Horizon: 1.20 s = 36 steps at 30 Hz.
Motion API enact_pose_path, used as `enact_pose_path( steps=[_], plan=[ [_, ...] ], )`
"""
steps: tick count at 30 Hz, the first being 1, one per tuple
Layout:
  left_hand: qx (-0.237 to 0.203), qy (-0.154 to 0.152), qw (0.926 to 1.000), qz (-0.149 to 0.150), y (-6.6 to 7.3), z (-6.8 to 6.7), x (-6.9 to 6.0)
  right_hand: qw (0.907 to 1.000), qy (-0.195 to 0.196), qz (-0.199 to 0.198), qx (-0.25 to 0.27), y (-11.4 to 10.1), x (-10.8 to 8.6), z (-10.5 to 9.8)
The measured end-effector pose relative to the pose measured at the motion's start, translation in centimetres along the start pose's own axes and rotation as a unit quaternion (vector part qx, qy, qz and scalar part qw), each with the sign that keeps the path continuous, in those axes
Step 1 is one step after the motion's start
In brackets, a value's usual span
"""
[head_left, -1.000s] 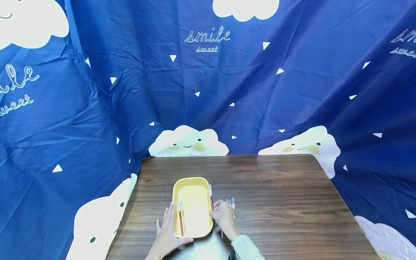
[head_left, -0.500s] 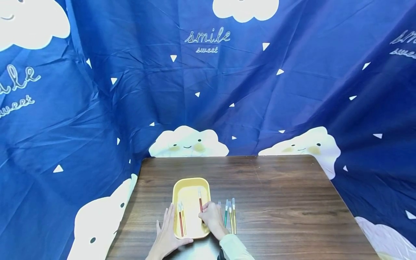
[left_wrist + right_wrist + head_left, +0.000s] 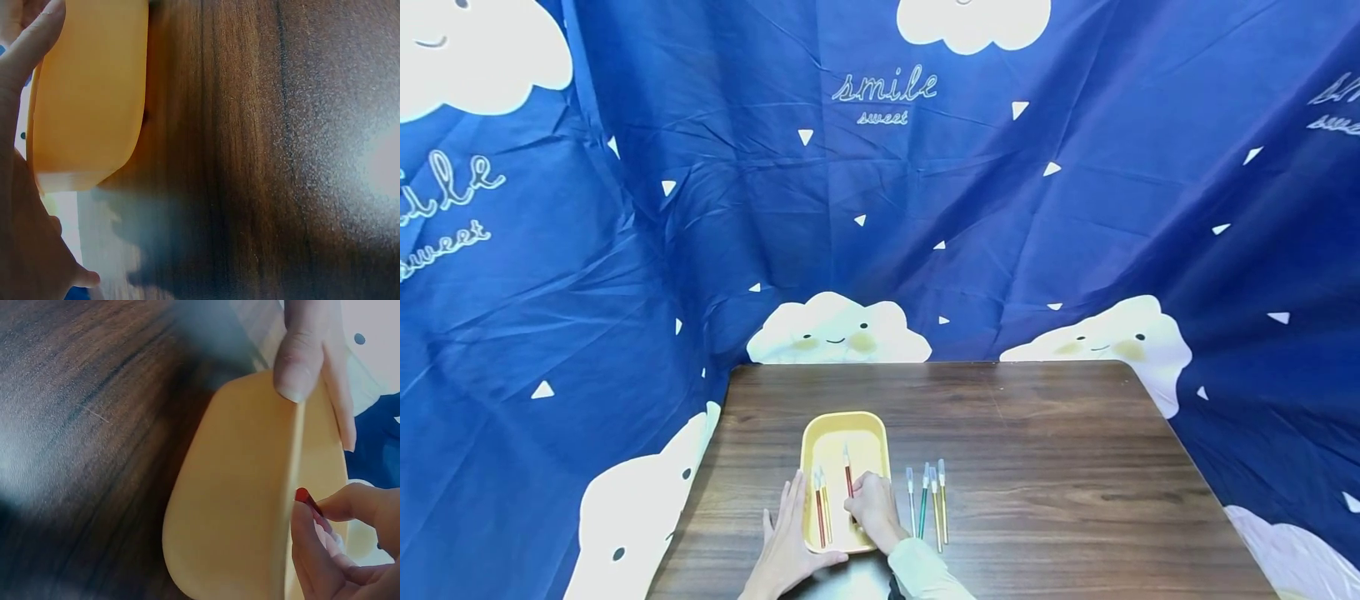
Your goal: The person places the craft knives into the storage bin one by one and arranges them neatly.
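Plainly, right fingers (image 3: pixel 311 550) pinch slim red pen (image 3: pixel 849 481); tray (image 3: pixel 225 475) smooth, round-cornered.

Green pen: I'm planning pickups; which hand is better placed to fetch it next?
Probably the right hand: it's nearer the green pen, though pinching a red pen; the left hand rests on the tray.

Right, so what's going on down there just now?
A person's right hand pinches a capped red stick, a pen or brush by its look, within the yellow tray; whether it touches the bottom, I can't tell. The left hand rests against the tray's left side and near edge. Another red stick and a golden stick lie in the tray. A silvery stick, a green stick and two golden sticks lie on the wooden table to its right.
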<state>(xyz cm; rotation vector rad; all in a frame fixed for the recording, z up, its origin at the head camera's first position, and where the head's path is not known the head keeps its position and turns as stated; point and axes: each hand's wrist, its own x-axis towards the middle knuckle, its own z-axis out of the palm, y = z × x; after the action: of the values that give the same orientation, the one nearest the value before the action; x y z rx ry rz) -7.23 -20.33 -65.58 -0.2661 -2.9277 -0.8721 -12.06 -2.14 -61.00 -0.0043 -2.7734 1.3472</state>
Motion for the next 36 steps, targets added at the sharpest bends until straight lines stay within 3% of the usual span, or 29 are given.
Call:
enact_pose_path(
  steps=[7, 14, 23, 36],
  plan=[
    [0.000, -0.009, 0.9999, -0.009, 0.2, -0.1, 0.1, 0.9998, -0.020, 0.002, -0.003, 0.1, 0.1, 1.0],
    [0.009, -0.001, 1.0000, 0.001, 0.3, -0.3, 0.0, 0.9993, -0.037, 0.008, -0.004, -0.2, 0.1, 1.8],
    [0.010, 0.012, 0.9998, 0.011, 0.3, -0.2, -0.2, 0.9990, -0.025, -0.025, -0.027, 0.7, 0.0, 3.2],
    [0.006, 0.000, 1.0000, -0.003, 0.1, 0.4, -0.3, 0.9989, -0.002, -0.024, -0.039, 2.4, -0.3, 5.0]
  ],
)
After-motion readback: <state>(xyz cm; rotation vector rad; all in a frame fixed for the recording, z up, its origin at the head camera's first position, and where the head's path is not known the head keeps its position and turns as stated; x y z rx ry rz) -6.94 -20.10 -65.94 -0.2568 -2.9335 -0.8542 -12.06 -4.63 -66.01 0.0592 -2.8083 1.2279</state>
